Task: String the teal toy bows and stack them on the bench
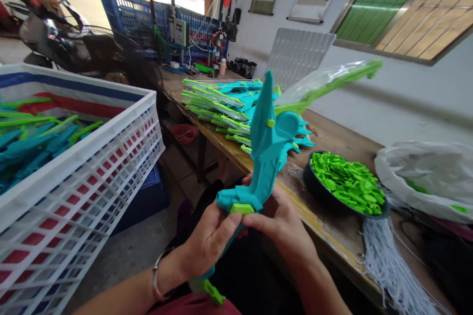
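A teal plastic toy part with lime-green wing-like arms stands upright between both hands in front of me. My left hand is wrapped round its lower end, the thumb on a lime-green hexagonal piece. From the other side my right hand grips the same toy, its thumb also touching the hexagonal piece. Clear film stretches along the upper green arm. Behind the toy, a stack of similar teal and green toys lies on the wooden table.
A white crate of similar toys stands at left. On the table's right are a dark bowl of green pieces, a white plastic bag and a bundle of white strings. A red basin sits under the table.
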Tool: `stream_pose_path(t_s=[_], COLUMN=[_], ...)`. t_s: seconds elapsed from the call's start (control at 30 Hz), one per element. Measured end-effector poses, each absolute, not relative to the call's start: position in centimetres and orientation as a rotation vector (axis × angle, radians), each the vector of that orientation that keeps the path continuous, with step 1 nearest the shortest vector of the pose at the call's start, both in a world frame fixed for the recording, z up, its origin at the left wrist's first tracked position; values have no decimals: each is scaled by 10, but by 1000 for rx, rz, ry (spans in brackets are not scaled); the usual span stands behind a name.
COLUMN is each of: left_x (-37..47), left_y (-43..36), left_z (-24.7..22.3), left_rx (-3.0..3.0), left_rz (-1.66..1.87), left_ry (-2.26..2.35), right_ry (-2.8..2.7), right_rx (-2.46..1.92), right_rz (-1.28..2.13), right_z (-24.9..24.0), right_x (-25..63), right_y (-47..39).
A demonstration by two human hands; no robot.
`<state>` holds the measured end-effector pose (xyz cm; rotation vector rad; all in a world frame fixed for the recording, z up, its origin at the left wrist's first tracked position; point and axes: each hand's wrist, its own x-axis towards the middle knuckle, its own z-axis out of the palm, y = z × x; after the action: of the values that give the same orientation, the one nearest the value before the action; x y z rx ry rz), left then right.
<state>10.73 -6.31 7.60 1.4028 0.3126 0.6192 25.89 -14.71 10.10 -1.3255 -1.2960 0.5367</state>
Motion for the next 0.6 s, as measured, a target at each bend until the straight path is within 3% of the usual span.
stream_pose_path(t_s=[0.07, 0.13, 0.6], left_x=[105, 103, 124], left_y=[-61, -60, -40], left_z=[78, 78, 55], left_rx=[1503, 1586, 1728], left_rz=[592, 602, 403], left_ry=[283, 278, 377], right_ry=[-1139, -985, -758], right_rx=[-1157, -1077, -1123], right_rz=[994, 1150, 860], right_z=[103, 105, 61], right_x=[262, 262, 252], right_y=[-149, -152, -159])
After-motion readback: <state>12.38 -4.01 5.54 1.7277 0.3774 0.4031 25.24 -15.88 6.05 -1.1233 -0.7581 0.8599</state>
